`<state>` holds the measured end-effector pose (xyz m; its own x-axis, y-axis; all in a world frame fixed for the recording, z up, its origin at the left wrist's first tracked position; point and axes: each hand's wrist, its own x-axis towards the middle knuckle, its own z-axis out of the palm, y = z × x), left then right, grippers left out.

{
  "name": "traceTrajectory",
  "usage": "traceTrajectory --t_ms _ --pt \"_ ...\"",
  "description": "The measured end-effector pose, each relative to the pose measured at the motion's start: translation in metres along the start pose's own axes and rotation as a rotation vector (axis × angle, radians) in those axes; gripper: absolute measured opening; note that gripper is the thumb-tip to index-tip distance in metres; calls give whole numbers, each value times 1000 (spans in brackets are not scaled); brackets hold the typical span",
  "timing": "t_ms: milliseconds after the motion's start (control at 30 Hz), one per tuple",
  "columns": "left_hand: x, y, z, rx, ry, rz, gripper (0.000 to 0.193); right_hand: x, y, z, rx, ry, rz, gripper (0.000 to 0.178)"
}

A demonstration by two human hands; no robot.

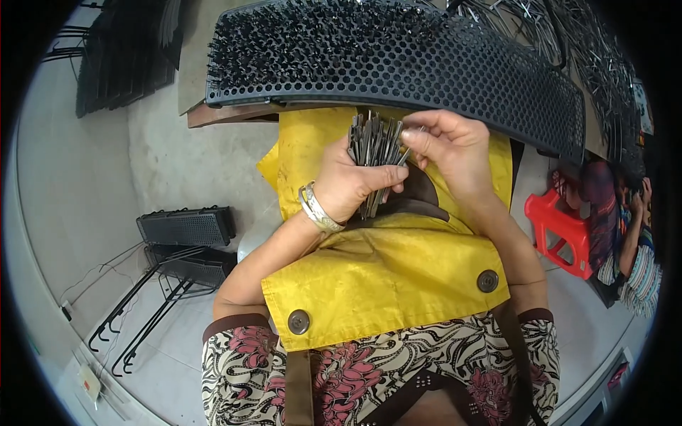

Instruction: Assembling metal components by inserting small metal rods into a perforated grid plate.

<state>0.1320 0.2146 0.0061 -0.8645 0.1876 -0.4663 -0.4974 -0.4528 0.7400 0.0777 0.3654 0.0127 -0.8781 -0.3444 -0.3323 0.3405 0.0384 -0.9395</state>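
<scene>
left hand gripped strip bundle over yellow apron; right hand pinched nearly closed at bundle's right, hold unclear. likely singling strips out; next move needed fine pinch.

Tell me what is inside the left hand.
The left hand grips a bundle of thin dark strips, with ends showing above and below. The hand itself covers part of their middle, which cannot be seen.
</scene>
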Motion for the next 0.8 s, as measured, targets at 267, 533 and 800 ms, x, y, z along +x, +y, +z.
traceTrajectory --t_ms 267,533,800 --pt "0 7 0 40 -72 -48 19 4 -6 -5 12 -101 48 14" --pt "-1 11 1 52 -73 -107 22 -1 -6 -16 28 12 -2 11" --pt "4 3 -9 -240 -39 -98 29 38 -37 -27 -58 297 -379 12"
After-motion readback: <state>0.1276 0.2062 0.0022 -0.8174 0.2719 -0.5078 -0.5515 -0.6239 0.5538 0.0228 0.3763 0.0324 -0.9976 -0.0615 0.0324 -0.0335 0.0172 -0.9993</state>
